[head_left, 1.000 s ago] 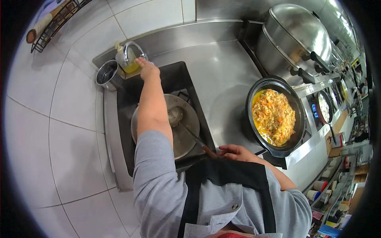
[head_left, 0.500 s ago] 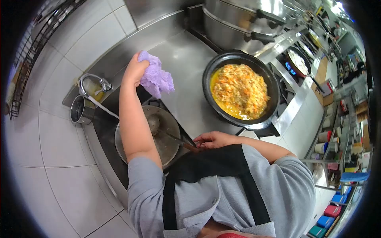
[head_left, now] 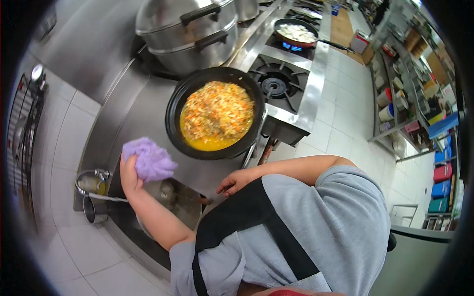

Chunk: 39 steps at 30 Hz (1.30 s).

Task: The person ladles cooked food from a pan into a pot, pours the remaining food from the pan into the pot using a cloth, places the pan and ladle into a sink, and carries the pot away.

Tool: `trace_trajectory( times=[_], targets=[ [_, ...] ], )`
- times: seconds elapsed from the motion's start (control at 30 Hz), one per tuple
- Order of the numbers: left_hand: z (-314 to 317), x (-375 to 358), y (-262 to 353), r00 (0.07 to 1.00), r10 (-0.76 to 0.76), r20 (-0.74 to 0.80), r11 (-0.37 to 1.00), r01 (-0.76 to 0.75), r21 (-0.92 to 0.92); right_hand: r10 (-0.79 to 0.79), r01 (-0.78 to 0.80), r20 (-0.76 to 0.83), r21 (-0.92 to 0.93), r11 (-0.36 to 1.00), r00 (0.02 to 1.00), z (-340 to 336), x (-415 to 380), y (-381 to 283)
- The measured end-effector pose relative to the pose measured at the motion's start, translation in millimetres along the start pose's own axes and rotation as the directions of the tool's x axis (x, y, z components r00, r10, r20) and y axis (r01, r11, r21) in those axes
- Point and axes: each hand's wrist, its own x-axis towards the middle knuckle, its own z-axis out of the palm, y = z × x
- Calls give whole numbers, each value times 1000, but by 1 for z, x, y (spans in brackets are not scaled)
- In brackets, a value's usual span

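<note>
My left hand (head_left: 129, 175) is closed round a crumpled purple cloth (head_left: 148, 159), held up over the sink corner. Below that arm sits a wide metal pot (head_left: 185, 209), partly hidden, with a ladle (head_left: 168, 191) resting in it. The wooden end of the ladle's handle points toward my body. My right hand (head_left: 236, 182) is near the counter's front edge, loosely curled with fingers apart and nothing in it. Beyond both hands, a big black pan (head_left: 174, 135) holds a heap of shredded orange and yellow food (head_left: 217, 113) in yellow liquid.
A large steamer (head_left: 190, 44) stands behind the pan. To the right is a gas burner (head_left: 274, 86), with a frying pan (head_left: 296, 33) of white pieces over a blue flame farther back. A faucet (head_left: 94, 175) and metal cup (head_left: 95, 209) are at left; shelves (head_left: 395, 98) stand across the aisle.
The view has turned to the right, so more stove and aisle show. My left hand still grips the purple cloth, now nearer the counter. My right hand's fingers are more curled.
</note>
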Motion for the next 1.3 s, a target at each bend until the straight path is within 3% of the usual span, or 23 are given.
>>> trace_trajectory(
  times=[0.07, 0.13, 0.2, 0.3, 0.4, 0.43, 0.5, 0.53, 0.6, 0.63, 0.67, 0.73, 0.77, 0.8, 0.9, 1.0, 1.07, 1.13, 1.2, 1.23, 1.27, 1.3],
  targets=[
    [15, -28, 11, 988, 119, -99, 987, -107, 119, -12, 12, 0, -33, 999, 1000, -6, -13, 12],
    [51, -67, 40, 973, 219, -73, 970, -209, 126, -58, 58, -14, -36, 998, 998, -10, -25, 41],
    [82, -101, 61, 953, 297, -59, 949, -288, 130, 4, -5, -29, -28, 1000, 1000, -17, -52, 26],
    [111, -135, 66, 909, 403, 105, 915, -398, -64, 41, -42, -32, -23, 999, 999, -28, -83, 22],
    [197, -153, 62, 956, 283, 81, 959, -282, -22, 31, -26, -61, 71, 997, 998, -50, -128, -3],
    [235, -156, 61, 968, 244, 68, 970, -244, -8, 44, -39, -19, 231, 972, 999, -61, -145, -9],
    [303, -151, 59, 994, 110, 26, 989, -111, 93, -90, 126, -118, 354, 927, 989, -86, -184, -25],
    [323, -138, 51, 986, 85, 146, 980, -109, 167, -152, 212, -175, 411, 887, 973, -97, -206, -38],
    [356, -107, 12, 936, 141, 321, 906, -253, 340, -229, 320, -271, 368, 873, 935, -114, -256, -65],
    [386, -97, -8, 939, 190, 287, 889, -288, 356, -392, 447, -340, 98, 889, 855, -122, -257, -40],
    [411, -86, -21, 900, 267, 346, 822, -399, 406, -441, 422, -422, -142, 895, 792, -124, -275, -47],
    [437, -66, -47, 906, 197, 374, 795, -370, 480, -168, 199, -616, -18, 980, 770, -135, -288, -22],
    [449, -61, -46, 866, 271, 421, 648, -488, 585, -229, 377, -717, 50, 925, 658, -143, -286, 5],
    [461, -58, -42, 814, 327, 480, 472, -581, 663, -205, 391, -754, 75, 917, 624, -155, -299, 8],
    [480, -61, -25, 842, 319, 434, 605, -534, 591, -108, 480, -865, 164, 862, 490, -198, -322, 30],
    [466, -67, -9, 825, 427, 369, 522, -558, 645, 9, 523, -939, 200, 828, 344, -250, -345, 63],
    [453, -74, 6, 823, 535, 189, 513, -494, 702, 55, 431, -953, 186, 883, 298, -282, -361, 75],
    [422, -79, 16, 767, 641, 25, 420, -378, 825, 71, 426, -956, 192, 884, 284, -330, -368, 140],
    [382, -81, 19, 708, 693, -139, 397, -214, 892, 231, 288, -927, 317, 904, 295, -356, -375, 194],
    [362, -82, 20, 697, 674, -246, 437, -107, 893, 273, -63, -941, 266, 962, 200, -368, -378, 226],
    [341, -83, 19, 675, 651, -347, 477, -9, 879, 268, -350, -957, 216, 911, 107, -365, -373, 238],
    [315, -83, 14, 668, 618, -416, 484, 94, 870, 228, -607, -974, 173, 776, 13, -361, -370, 243]
  ],
)
